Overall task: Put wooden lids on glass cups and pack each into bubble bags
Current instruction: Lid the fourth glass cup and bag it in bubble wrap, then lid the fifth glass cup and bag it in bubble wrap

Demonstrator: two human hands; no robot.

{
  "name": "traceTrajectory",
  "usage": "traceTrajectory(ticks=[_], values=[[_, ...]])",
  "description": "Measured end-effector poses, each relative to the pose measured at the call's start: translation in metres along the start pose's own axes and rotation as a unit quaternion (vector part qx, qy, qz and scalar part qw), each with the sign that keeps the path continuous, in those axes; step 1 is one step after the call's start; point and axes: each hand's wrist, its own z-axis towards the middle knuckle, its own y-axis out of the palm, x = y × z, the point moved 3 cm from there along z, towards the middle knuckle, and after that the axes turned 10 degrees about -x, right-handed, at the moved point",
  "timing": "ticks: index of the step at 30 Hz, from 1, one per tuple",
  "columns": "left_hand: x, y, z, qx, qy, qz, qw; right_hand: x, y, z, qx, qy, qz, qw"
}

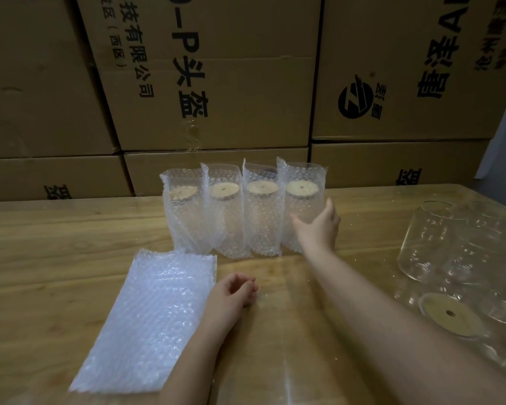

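Flat bubble bags lie nearest on the wooden table, just beside the left hand, which is loosely curled and holds nothing. Farther off, the right hand lays nearly straight fingers against the rightmost of four bagged cups, lidded and upright in a row. Bare glass cups and a wooden lid sit to the right

Left forearm and right forearm are bare to the frame edge (wrists too); nails on the left hand seem short, though blurred.
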Motion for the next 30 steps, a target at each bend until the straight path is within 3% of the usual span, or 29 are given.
traceTrajectory(ticks=[2,4,6,8,10,14,19,23,25,30], values=[[-0.002,0.005,-0.002,-0.012,0.021,0.153,0.988,0.005,0.005,-0.031,0.004,-0.048,0.047,0.998],[-0.003,0.012,-0.005,-0.033,0.067,0.284,0.956,0.013,0.009,-0.062,-0.048,-0.099,0.056,0.992],[-0.003,0.019,-0.008,-0.041,0.143,0.369,0.917,0.026,0.012,-0.086,-0.157,-0.136,-0.016,0.978],[-0.004,0.025,-0.009,-0.059,0.206,0.442,0.871,0.046,0.013,-0.104,-0.273,-0.161,-0.137,0.938],[-0.007,0.029,-0.009,-0.080,0.224,0.501,0.832,0.066,0.007,-0.114,-0.319,-0.198,-0.242,0.895],[-0.008,0.030,-0.009,-0.070,0.223,0.503,0.832,0.087,-0.005,-0.125,-0.319,-0.268,-0.328,0.848],[-0.006,0.034,-0.012,-0.063,0.210,0.556,0.801,0.085,-0.006,-0.126,-0.299,-0.294,-0.327,0.847],[-0.005,0.042,-0.018,-0.082,0.206,0.617,0.755,0.086,-0.007,-0.125,-0.305,-0.295,-0.316,0.848],[-0.002,0.050,-0.023,-0.082,0.222,0.602,0.763,0.085,-0.007,-0.125,-0.310,-0.294,-0.313,0.848],[0.000,0.051,-0.038,-0.043,0.191,0.408,0.892,0.083,-0.009,-0.127,-0.316,-0.292,-0.308,0.848]])
